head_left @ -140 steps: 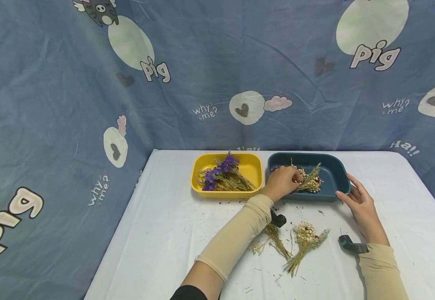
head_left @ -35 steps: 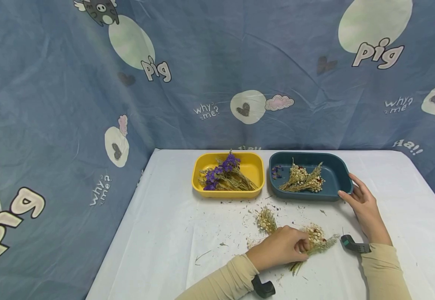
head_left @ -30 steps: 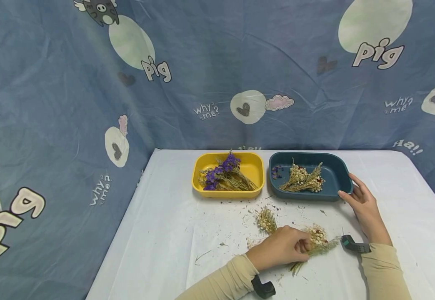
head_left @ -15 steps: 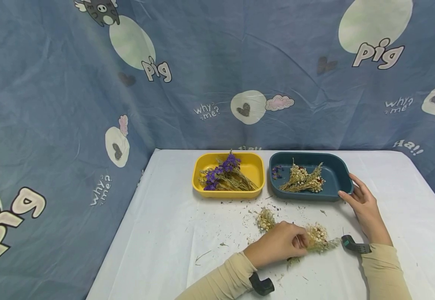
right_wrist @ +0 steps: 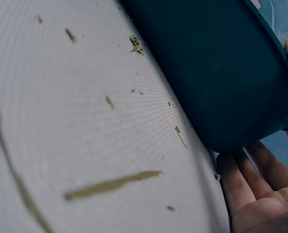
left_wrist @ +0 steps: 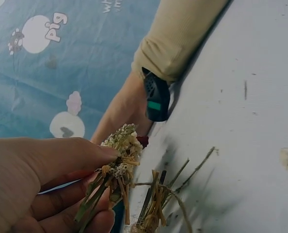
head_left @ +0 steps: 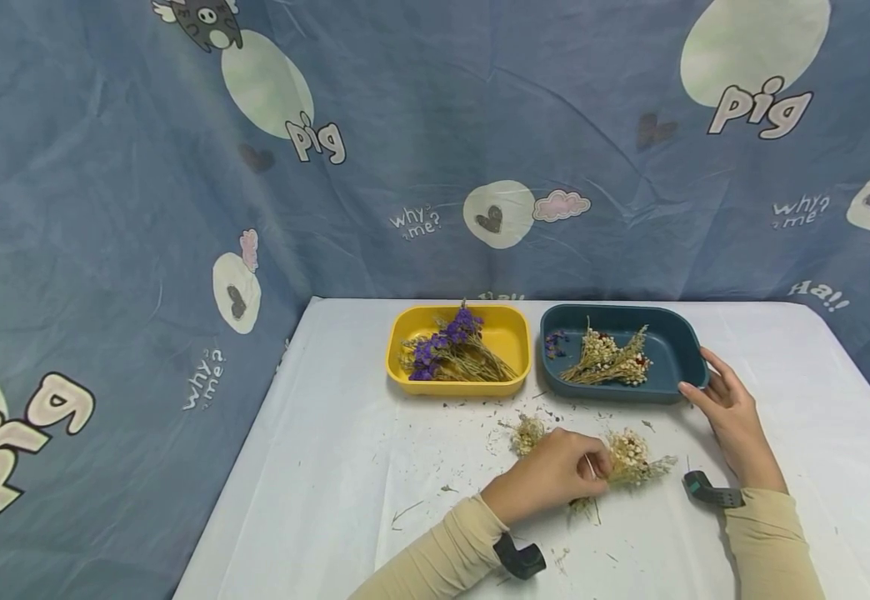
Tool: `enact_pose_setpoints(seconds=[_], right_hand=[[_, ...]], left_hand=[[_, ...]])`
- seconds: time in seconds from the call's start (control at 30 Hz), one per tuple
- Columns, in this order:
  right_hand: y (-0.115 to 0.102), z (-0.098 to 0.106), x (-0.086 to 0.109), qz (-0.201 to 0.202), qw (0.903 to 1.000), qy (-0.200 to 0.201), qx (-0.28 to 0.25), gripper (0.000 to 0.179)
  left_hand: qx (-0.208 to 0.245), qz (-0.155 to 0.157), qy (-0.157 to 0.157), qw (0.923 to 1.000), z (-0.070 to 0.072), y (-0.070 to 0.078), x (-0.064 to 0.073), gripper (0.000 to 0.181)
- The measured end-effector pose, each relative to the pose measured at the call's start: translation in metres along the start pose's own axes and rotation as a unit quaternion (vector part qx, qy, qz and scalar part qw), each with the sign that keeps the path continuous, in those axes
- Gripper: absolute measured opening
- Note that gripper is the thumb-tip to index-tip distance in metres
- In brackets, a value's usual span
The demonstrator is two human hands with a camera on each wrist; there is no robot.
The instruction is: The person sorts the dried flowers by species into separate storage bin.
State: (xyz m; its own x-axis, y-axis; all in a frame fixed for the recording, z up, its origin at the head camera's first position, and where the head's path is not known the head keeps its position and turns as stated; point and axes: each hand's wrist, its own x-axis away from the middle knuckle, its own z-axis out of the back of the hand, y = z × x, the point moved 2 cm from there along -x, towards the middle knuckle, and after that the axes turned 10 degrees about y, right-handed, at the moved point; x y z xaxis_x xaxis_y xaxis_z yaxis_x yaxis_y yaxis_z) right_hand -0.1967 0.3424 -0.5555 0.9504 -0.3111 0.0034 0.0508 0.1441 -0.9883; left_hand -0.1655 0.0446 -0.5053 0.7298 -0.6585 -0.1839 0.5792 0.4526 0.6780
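My left hand point(head_left: 551, 471) pinches a small bunch of dried flowers point(head_left: 628, 457) between thumb and fingers, close over the white table. In the left wrist view, pale blossoms with a dark red bit and cut stems point(left_wrist: 122, 167) show at the fingertips. Another dried bunch point(head_left: 527, 433) lies partly hidden behind this hand. My right hand point(head_left: 735, 425) grips the right end of a dark teal tray point(head_left: 671, 346), its thumb at the front corner and its fingers along the side. Two cream dried bunches point(head_left: 606, 358) and a few purple flowers point(head_left: 553, 343) lie in that tray.
Left of the teal tray stands a yellow tray point(head_left: 401, 385) holding purple dried flowers point(head_left: 435, 350). Bits of stem and petal are scattered over the white table point(head_left: 330, 483). A printed blue cloth point(head_left: 375, 133) hangs behind and to the left.
The left hand has come from inside the teal tray down to the bunch on the table. Over the last second it shifts slightly toward the trays with the bunch. The right hand keeps its place.
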Motion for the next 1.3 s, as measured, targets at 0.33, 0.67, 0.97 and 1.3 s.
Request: enact_pose_setpoints(seconds=[0.33, 0.67, 0.97, 1.3], right_hand=[[-0.001, 0.000, 0.000, -0.003, 1.0000, 0.001, 0.001, 0.077], [-0.002, -0.001, 0.000, -0.007, 0.9991, 0.013, 0.040, 0.078], [-0.001, 0.000, 0.001, 0.001, 0.9996, 0.007, 0.027, 0.077], [-0.001, 0.000, 0.001, -0.002, 0.9993, 0.006, 0.036, 0.077]], left_hand=[[0.019, -0.006, 0.019, 0.9996, 0.013, 0.002, -0.005, 0.009], [0.039, 0.006, 0.039, 0.9985, 0.034, 0.004, -0.017, 0.007], [0.026, 0.005, 0.071, 0.9971, 0.057, -0.002, -0.032, 0.007], [0.078, 0.011, 0.097, 0.9922, 0.074, -0.003, -0.045, 0.007]])
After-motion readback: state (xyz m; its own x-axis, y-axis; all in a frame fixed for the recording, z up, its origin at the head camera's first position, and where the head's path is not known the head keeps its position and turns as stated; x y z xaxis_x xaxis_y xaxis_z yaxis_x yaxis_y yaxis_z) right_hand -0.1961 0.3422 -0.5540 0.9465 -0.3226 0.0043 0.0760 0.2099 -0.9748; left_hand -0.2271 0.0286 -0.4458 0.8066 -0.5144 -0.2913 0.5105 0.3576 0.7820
